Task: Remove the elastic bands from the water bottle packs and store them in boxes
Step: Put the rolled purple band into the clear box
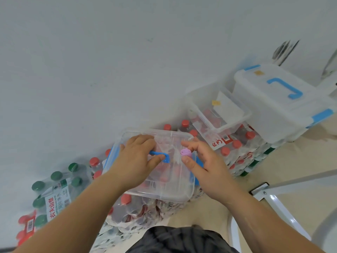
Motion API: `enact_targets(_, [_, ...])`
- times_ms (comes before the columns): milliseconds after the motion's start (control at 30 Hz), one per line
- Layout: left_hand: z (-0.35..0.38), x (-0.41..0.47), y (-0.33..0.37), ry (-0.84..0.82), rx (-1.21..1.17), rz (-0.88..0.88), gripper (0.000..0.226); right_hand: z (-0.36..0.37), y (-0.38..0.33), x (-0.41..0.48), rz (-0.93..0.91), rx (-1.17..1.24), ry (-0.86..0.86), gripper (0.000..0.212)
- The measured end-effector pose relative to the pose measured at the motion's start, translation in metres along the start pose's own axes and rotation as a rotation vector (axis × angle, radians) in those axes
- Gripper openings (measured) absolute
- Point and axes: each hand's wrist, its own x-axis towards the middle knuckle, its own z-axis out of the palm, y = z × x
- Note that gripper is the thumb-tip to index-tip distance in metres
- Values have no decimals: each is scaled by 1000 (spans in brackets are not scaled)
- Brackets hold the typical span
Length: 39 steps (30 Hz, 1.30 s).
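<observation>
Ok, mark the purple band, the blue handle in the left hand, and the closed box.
purple band (186,152): head view, middle of the roll.
blue handle (157,153): head view, visible middle of bar.
closed box (259,88): head view, bare lid top.

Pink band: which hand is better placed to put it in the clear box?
Right, most likely. The right hand pinches the pink band over the clear box; the left hand grips its blue handle.

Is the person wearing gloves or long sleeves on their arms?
No. The left hand and the right hand are bare, without gloves, and both forearms show no sleeves. I can see no watch, bracelet or rings.
</observation>
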Motion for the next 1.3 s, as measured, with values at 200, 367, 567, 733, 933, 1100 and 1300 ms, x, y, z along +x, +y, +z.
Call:
enact_targets(200, [-2, 3, 11, 183, -165, -34, 32, 1, -1, 2, -29, 50, -26, 28])
enact_targets(367, [-10, 0, 15, 266, -96, -83, 42, 0, -3, 12, -85, 158, -27, 26])
enact_targets(567, [1, -2, 10, 324, 41, -189, 62, 5, 9, 19, -86, 222, -31, 36])
enact_targets(733, [14, -9, 7, 347, 19, -213, 60, -1, 27, 18, -54, 412, -127, 18])
enact_targets(933, [-3, -9, 11, 432, 121, -157, 58, -7, 19, 25, -148, 328, -142, 25])
enact_targets(1100, [-30, -8, 17, 461, 291, -186, 58, -7, 2, 30, -103, 162, -55, 27])
enact_targets(1300, [-53, -38, 5, 512, 321, -246, 58, 15, -36, 35, -245, -192, -60, 23])
